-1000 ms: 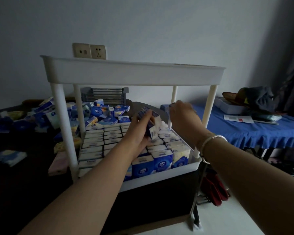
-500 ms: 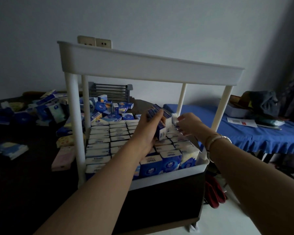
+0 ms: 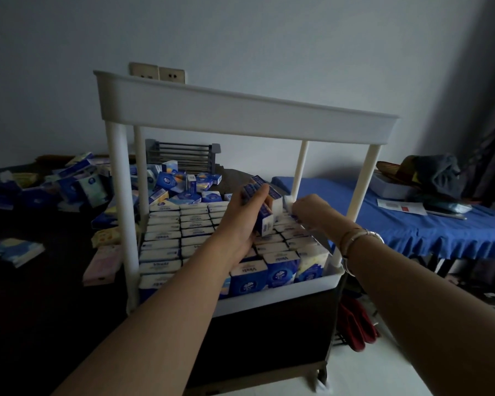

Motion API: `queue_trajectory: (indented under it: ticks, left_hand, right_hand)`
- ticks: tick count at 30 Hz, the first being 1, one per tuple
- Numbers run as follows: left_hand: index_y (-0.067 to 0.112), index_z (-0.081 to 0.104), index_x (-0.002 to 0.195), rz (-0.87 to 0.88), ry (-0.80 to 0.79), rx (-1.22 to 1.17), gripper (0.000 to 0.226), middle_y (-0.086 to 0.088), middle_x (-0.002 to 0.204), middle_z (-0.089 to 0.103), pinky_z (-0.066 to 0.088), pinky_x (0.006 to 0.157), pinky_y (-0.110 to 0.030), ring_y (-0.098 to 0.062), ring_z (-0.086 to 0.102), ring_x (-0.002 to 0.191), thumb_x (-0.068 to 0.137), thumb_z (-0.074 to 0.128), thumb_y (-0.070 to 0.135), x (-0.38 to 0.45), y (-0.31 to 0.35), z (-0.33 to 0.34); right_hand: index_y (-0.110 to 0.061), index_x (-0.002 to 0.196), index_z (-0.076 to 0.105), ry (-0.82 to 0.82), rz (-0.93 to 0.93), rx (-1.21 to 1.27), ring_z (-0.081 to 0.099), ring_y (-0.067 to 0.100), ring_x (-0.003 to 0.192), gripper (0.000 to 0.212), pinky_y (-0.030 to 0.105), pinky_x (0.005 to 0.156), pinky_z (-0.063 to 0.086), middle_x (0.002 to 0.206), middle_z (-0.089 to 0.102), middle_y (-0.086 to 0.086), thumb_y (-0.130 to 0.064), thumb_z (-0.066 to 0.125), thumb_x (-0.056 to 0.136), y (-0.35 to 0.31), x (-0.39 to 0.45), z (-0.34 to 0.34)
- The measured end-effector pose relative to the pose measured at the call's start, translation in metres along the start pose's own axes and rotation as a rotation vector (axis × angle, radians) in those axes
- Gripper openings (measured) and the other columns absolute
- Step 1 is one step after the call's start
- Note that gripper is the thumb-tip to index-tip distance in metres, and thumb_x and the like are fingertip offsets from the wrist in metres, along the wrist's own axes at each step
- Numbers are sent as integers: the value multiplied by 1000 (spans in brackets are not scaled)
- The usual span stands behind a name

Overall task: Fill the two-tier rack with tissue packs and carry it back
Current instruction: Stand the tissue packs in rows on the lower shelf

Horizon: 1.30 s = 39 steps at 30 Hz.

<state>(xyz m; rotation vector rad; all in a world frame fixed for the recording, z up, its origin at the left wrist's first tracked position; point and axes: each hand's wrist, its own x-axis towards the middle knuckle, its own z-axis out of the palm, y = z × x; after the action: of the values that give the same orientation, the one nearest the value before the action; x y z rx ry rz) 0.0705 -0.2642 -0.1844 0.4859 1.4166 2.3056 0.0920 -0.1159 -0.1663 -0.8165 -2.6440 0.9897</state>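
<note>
Rack (image 3: pixel 240 112) at counter (image 3: pixel 40 324) edge; lower tier nearly packed, gap far right. Left hand (image 3: pixel 240 221) grips blue packs (image 3: pixel 265 204); right hand (image 3: pixel 309 208) reaches into gap, grip unclear.

The rack (image 3: pixel 240 115) is plain white, and the tissue packs (image 3: pixel 280 272) in its lower tier are blue with white tops. The table (image 3: pixel 40 310) is very dark, almost black; a pale pink pack (image 3: pixel 102 264) lies on it. The cloth (image 3: pixel 412 224) at the right is bright blue with a frilled edge.
</note>
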Motion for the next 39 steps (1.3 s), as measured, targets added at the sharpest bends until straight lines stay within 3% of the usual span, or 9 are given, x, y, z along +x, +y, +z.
queue_trajectory:
  ticks: [3, 7, 15, 20, 25, 29, 34, 37, 39]
  left_hand:
    - [18, 54, 80, -5, 1, -1, 16, -2, 70, 59, 46, 83, -43, -18, 58, 71, 93, 58, 26, -1, 0, 1]
    - [19, 55, 84, -13, 3, -8, 13, -2, 73, 63, 50, 86, -44, -18, 62, 73, 93, 58, 27, -4, 1, 2]
    - [18, 53, 79, 10, -6, -12, 17, 3, 61, 59, 47, 71, -34, -13, 57, 64, 93, 58, 25, -5, 1, 3]
    - [22, 55, 88, 11, -13, 29, 9, 1, 71, 65, 51, 74, -35, -15, 63, 69, 93, 58, 29, -6, 1, 1]
    - [22, 54, 109, 38, -49, 22, 17, -8, 99, 68, 54, 80, -36, -20, 67, 88, 95, 56, 29, -8, 3, -2]
    - [20, 55, 116, 47, -67, 38, 28, -3, 97, 71, 55, 74, -29, -12, 70, 84, 92, 59, 34, -9, 3, -1]
    - [24, 56, 100, 45, -52, 51, 16, -6, 99, 70, 53, 83, -35, -17, 68, 89, 91, 58, 37, -8, 2, 1]
    - [23, 52, 95, 18, -7, 32, 16, -4, 91, 63, 53, 78, -34, -17, 64, 82, 92, 56, 38, -5, 3, 0]
    - [21, 52, 89, 13, 8, 40, 17, -3, 79, 60, 52, 67, -29, -12, 63, 66, 93, 56, 37, -5, 3, 0]
  right_hand:
    - [-10, 80, 53, 24, 76, 46, 49, 17, 62, 22, 28, 61, 42, 77, 55, 8, -21, 41, 95, -3, 4, 1]
    - [-8, 95, 51, 68, 90, 32, 44, 14, 60, 27, 26, 52, 31, 70, 50, 4, -31, 37, 97, -8, 4, -1]
    - [-11, 110, 50, -41, 86, 140, 45, 15, 66, 27, 30, 73, 38, 75, 47, 2, -30, 36, 99, 0, 5, 13]
    - [-10, 102, 60, 20, -229, 427, 52, 22, 92, 32, 34, 81, 41, 98, 56, 6, -35, 42, 93, -5, -19, 2]
    - [-22, 107, 60, -273, -445, 337, 58, 8, 95, 15, 19, 79, 42, 104, 64, -1, -23, 52, 95, -15, -64, -5]
    - [-16, 121, 59, -169, -483, 322, 65, 10, 100, 36, 25, 89, 50, 106, 69, -1, -33, 61, 90, -10, -70, -5]
    - [-20, 103, 63, -129, -416, 470, 66, 17, 97, 17, 33, 88, 51, 100, 69, 9, -32, 56, 93, -7, -71, -6]
    - [-13, 105, 53, 107, -296, 626, 69, 26, 83, 19, 39, 77, 58, 98, 62, 10, -28, 44, 99, -14, -64, -7]
    - [-10, 108, 45, 354, -332, 209, 64, 27, 76, 20, 43, 69, 55, 93, 59, 9, -26, 36, 100, -16, -56, -9]
